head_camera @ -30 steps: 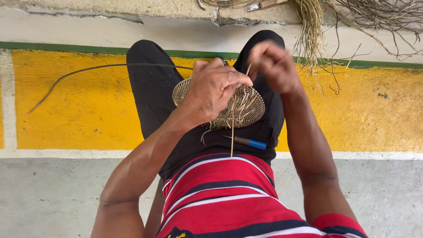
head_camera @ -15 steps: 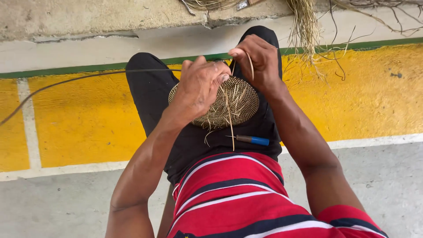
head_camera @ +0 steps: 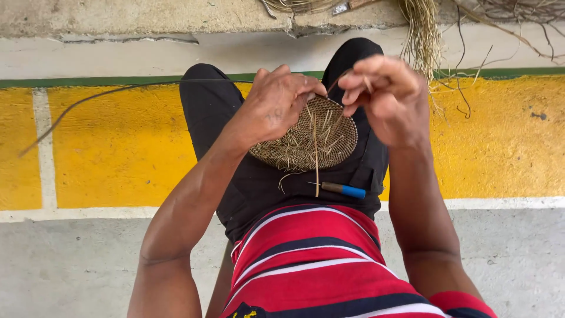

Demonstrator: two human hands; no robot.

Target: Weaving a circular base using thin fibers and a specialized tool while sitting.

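Note:
A round woven straw disc (head_camera: 315,141) with loose fibre ends sticking out rests over my lap on black trousers. My left hand (head_camera: 276,106) grips the disc's upper left rim. My right hand (head_camera: 382,94) hovers just above the disc's upper right edge, fingers pinched on a thin strand of fibre. A long dark strand (head_camera: 106,97) trails from the disc's top out to the left across the yellow floor. A small tool with a blue handle (head_camera: 344,189) lies on my lap below the disc.
A bundle of dry straw (head_camera: 421,35) hangs from the concrete ledge (head_camera: 147,17) at the top right, with tangled fibres (head_camera: 518,12) beside it. The floor ahead is painted yellow (head_camera: 118,153) with white lines; grey concrete lies nearer.
My right hand has lifted off the disc's rim and risen up and right, drawing the strand through. My left hand keeps its hold on the disc.

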